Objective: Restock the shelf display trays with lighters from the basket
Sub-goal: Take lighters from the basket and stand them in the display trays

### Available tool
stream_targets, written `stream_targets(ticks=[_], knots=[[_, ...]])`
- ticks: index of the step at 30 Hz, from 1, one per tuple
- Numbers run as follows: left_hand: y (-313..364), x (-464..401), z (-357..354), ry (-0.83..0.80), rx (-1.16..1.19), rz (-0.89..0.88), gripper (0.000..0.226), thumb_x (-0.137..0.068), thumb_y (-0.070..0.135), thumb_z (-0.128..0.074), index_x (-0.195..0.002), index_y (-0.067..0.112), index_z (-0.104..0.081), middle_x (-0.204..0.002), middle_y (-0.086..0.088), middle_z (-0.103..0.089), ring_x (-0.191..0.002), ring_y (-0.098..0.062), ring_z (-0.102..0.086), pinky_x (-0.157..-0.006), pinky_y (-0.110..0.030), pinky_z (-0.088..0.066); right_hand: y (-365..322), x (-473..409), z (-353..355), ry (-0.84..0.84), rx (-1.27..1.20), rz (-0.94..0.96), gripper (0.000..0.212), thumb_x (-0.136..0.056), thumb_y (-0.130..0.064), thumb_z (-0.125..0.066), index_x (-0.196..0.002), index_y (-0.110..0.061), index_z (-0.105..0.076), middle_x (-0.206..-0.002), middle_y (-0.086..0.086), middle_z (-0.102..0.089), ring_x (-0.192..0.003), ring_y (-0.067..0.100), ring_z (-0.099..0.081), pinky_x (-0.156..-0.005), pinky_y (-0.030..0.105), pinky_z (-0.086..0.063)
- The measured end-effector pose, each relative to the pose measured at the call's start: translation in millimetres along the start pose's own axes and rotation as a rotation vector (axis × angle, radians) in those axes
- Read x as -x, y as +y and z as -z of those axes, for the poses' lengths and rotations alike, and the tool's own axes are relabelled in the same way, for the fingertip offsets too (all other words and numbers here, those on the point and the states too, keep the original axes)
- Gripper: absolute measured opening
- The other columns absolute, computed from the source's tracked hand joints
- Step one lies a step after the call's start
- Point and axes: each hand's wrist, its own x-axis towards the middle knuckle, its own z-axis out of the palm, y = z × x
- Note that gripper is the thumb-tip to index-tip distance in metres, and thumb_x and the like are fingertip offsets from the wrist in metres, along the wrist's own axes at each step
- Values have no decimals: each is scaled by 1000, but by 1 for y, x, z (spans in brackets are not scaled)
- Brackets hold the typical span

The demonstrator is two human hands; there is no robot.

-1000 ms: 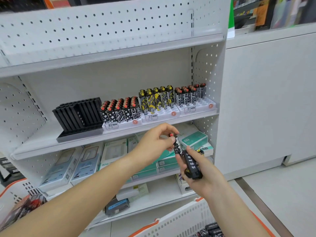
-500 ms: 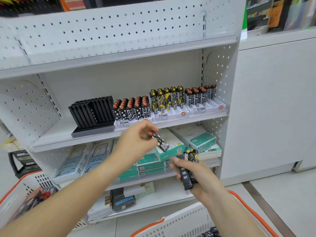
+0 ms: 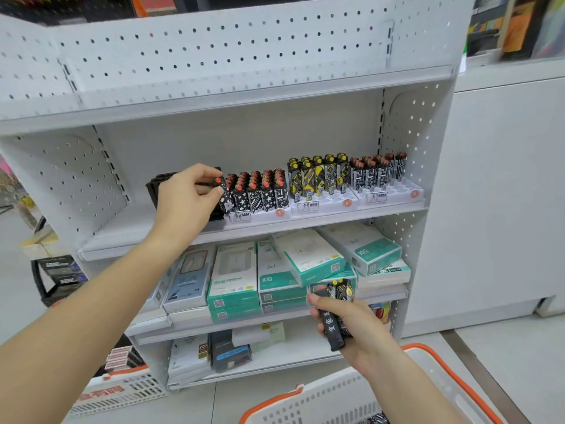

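Left grip point(image 3: 186, 197) pinches one red-capped lighter point(image 3: 224, 194) upright over the tray slot just below, right grip point(image 3: 351, 325) clamped on spare lighters point(image 3: 336, 313) for quick reloads.

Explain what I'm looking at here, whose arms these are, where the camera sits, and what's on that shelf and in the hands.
There is no machine here. A person wears a wide-angle camera on the head, so you look forward and down along their own two arms at a white shop shelf.

On the middle shelf stand three white display trays of upright lighters: red-capped star-patterned ones in the left tray, yellow-and-black ones in the middle tray, and black-and-white ones in the right tray, whose front slots are bare. A black slotted rack sits at the far left, partly hidden.

The left hand pinches one red-capped lighter at the left tray's left end. The right hand grips a bunch of lighters lower down. A white basket with orange trim sits below. Boxed goods fill the lower shelves.
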Motion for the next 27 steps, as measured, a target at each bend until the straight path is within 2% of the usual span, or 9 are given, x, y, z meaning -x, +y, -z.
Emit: stream_targets(ticks=[6,10,12,15,19,21,24,26,27], knots=[[1,-5,-6,-40,-107,-25,21,-87,10,-65,-106,17,-70,-103,-1,-68,-82,-10,-63,-83,-14,-41,-1,0,1,6,12,0,37,-76,2,-73,-110,1,-59,-81,11,-65,-61,15,-62,-47,24,-47],[-4,-6,-8,-73,-114,-6,20,-87,10,-66,-104,20,-69,-103,-1,-66,-77,-6,-62,-72,0,-36,-4,2,2,6,-28,14,32,-78,0,-71,-107,0,-59,-85,14,-64,-62,16,-61,-49,24,-49],[-7,-5,-9,-73,-103,0,20,-86,9,-66,-102,21,-69,-101,0,-65,-79,-8,-63,-68,1,-35,-6,3,4,18,-41,23,29,-79,-3,-72,-106,1,-61,-81,13,-65,-63,17,-62,-55,24,-51],[-10,-1,-11,-93,-91,16,20,-86,8,-66,-101,21,-68,-100,-1,-66,-85,-14,-63,-77,-12,-39,-7,4,6,58,-33,25,27,-79,-8,-74,-103,-1,-63,-69,9,-64,-63,18,-61,-59,25,-51],[-12,0,-12,-119,-141,10,23,-86,9,-66,-106,21,-67,-102,-2,-63,-83,-14,-58,-83,-23,-41,-11,8,6,72,-62,9,21,-79,-8,-73,-97,-3,-64,-69,10,-62,-60,17,-58,-49,22,-51],[-12,1,-9,-124,-162,7,34,-83,12,-70,-114,24,-64,-110,-1,-59,-95,-16,-57,-92,-31,-44,-13,10,6,55,-72,13,24,-76,-9,-74,-97,-4,-65,-69,8,-64,-61,17,-59,-52,23,-52],[3,18,-9,-18,-38,-27,55,-79,14,-74,-128,27,-51,-120,6,-51,-109,-10,-48,-96,-28,-38,-17,16,7,42,-30,65,30,-72,-16,-76,-100,-7,-68,-68,0,-68,-66,14,-61,-63,25,-48],[22,38,-16,-18,111,-52,48,-80,10,-71,-120,30,-53,-110,11,-58,-99,-5,-53,-88,-22,-39,-21,19,7,51,-5,101,23,-77,-18,-74,-97,-10,-68,-68,-3,-69,-66,10,-61,-63,24,-45],[31,49,-22,-99,160,-48,40,-82,11,-70,-113,32,-57,-103,12,-62,-94,-3,-56,-83,-20,-41,-22,21,7,59,5,112,21,-78,-19,-74,-96,-10,-69,-69,-3,-69,-64,9,-61,-61,23,-45]])
